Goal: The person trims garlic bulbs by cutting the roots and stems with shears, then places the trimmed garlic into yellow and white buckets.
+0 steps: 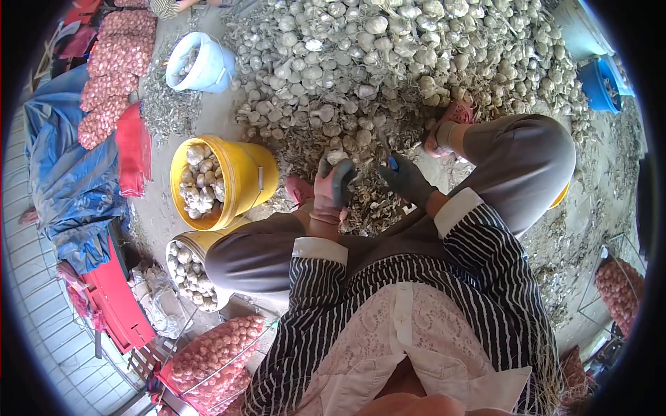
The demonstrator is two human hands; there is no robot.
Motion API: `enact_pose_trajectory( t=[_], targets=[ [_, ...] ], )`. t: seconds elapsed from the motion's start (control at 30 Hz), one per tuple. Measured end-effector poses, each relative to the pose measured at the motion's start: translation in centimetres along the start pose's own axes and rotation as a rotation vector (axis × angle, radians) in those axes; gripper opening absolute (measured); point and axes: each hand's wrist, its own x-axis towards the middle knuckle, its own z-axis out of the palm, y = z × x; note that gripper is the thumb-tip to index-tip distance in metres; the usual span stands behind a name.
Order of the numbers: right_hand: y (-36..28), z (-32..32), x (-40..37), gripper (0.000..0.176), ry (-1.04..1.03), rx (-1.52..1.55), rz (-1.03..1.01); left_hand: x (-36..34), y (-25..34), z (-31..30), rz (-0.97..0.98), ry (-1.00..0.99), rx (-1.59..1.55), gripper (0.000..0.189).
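Note:
My left hand (331,186), in a pink and grey work glove, is closed around a garlic bulb (337,157) whose pale top shows above the fingers. To its right, my gloved right hand (408,183) grips a blue-handled knife (393,163); its thin blade points up toward the pile and is hard to make out against it. The two hands are apart, low between my knees. Just beyond them spreads a big heap of garlic bulbs (374,55) with dry stalks. Under the hands lie loose husks and trimmings (371,208).
Left of me stand a yellow bucket (253,173) of garlic and another bucket (225,298) of bulbs. A light blue bucket (215,66) and a blue bucket (596,90) flank the heap. Filled red mesh sacks (215,357), a blue tarp (69,180) and another person's arm (186,4) are at the left.

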Motion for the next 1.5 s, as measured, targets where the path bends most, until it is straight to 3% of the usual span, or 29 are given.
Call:
enact_pose_trajectory(
  t=[0.1,0.2,0.23,0.3,0.33,0.4,0.47,0.53,0.57,0.63,0.67,0.7,0.73,0.77,0.8,0.83,0.87,0.93,1.0,1.03,1.1,1.2,1.27,1.3,1.33,1.37,1.4,1.47,1.5],
  targets=[
    [0.0,0.3,-2.0,0.048,-0.063,0.026,-0.018,-0.2,1.3,0.4,0.091,-0.127,-0.593,0.029],
    [0.1,1.5,-2.4,0.051,-0.143,0.167,-0.07,-0.3,1.4,0.9,0.084,-0.116,-0.717,0.03],
    [0.2,1.7,-2.4,0.051,-0.145,0.168,-0.064,-0.1,1.0,0.8,0.079,-0.112,-0.718,0.03],
    [-1.6,1.1,-2.8,0.05,-0.15,0.098,-0.114,0.4,0.2,0.9,0.192,-0.177,-0.337,0.032],
    [-1.3,1.3,-2.4,0.05,-0.149,0.099,-0.107,0.4,-0.1,0.7,0.185,-0.177,-0.339,0.032],
    [-1.1,1.5,-1.5,0.037,-0.156,0.111,-0.108,0.1,0.4,0.9,-0.063,-0.214,-0.563,0.031],
    [-0.3,1.4,-1.3,0.044,-0.161,0.011,-0.113,1.0,-0.9,0.1,-0.02,-0.303,-0.516,0.028],
    [0.7,1.9,-0.9,0.04,-0.146,0.217,-0.013,0.5,0.1,0.9,0.067,-0.212,-0.268,0.02],
    [0.5,1.6,-0.8,0.04,-0.148,0.211,-0.013,0.9,0.2,0.8,0.07,-0.21,-0.274,0.02],
    [0.1,0.1,0.1,0.035,-0.087,0.521,0.268,1.9,0.4,0.4,0.262,-0.178,-0.478,0.013],
    [1.1,-0.9,1.0,0.035,-0.09,0.51,0.269,1.4,1.8,0.0,0.241,-0.152,-0.64,0.01],
    [2.7,-2.3,2.3,0.036,0.003,0.214,0.109,0.8,4.2,-0.8,0.218,-0.125,-0.801,0.008],
    [3.5,-3.1,3.3,0.038,0.094,-0.082,-0.051,0.8,6.3,-2.4,0.368,-0.156,-0.76,0.006],
    [2.5,-4.1,3.3,0.038,0.089,-0.09,-0.049,0.7,8.7,-4.1,0.516,-0.186,-0.716,0.004],
    [0.2,-5.7,2.8,0.037,0.046,-0.507,-0.006,-0.4,11.2,-5.6,0.614,-0.169,-0.769,0.008],
    [-1.2,-6.7,2.6,0.036,0.001,-0.925,0.036,-2.0,13.5,-6.2,0.562,-0.171,-1.317,0.022],
    [-1.2,-7.0,2.9,0.036,-0.002,-0.939,0.033,-3.2,15.6,-5.8,0.588,-0.41,-1.531,0.037],
    [-0.5,-7.1,3.8,0.034,-0.078,-1.281,0.035,-2.9,15.4,-9.5,0.721,-0.024,-1.239,0.043],
    [0.0,-6.1,4.5,0.03,-0.071,-1.367,0.029,-1.5,12.2,-10.7,0.598,0.076,-1.157,0.044],
    [0.5,-5.5,4.8,0.028,-0.063,-1.439,0.031,-0.8,10.3,-10.0,0.495,0.152,-1.059,0.035],
    [2.0,-4.1,5.8,0.025,-0.038,-1.41,-0.007,0.6,6.0,-8.5,0.345,-0.11,-0.794,0.021],
    [7.8,-1.3,8.3,0.025,0.045,-1.389,-0.017,2.9,-0.7,-6.7,0.216,-0.052,-1.062,0.02],
    [8.9,-0.9,9.2,0.027,0.111,-1.403,-0.008,3.1,-0.9,-4.2,-0.007,0.202,-0.879,0.019],
    [8.7,-0.8,8.8,0.03,0.032,-1.36,0.052,3.5,-1.2,-3.7,-0.003,0.207,-0.876,0.019],
    [8.7,-0.7,8.4,0.033,-0.047,-1.313,0.115,3.9,-1.4,-3.4,-0.127,0.229,-0.751,0.024],
    [6.9,-1.2,7.7,0.039,-0.07,-1.043,0.248,4.3,-1.7,-3.6,-0.25,0.247,-0.622,0.031],
    [6.9,-1.3,7.7,0.039,-0.064,-1.037,0.246,4.6,-2.8,-4.3,-0.247,0.243,-0.616,0.031],
    [6.7,-2.6,7.6,0.047,-0.333,-0.875,0.049,5.4,-5.4,-5.8,-0.225,0.089,-0.394,0.046],
    [3.7,-3.0,5.8,0.05,-0.329,-0.549,0.058,7.2,-6.9,-7.4,-0.28,0.037,-0.404,0.056]
  ],
)
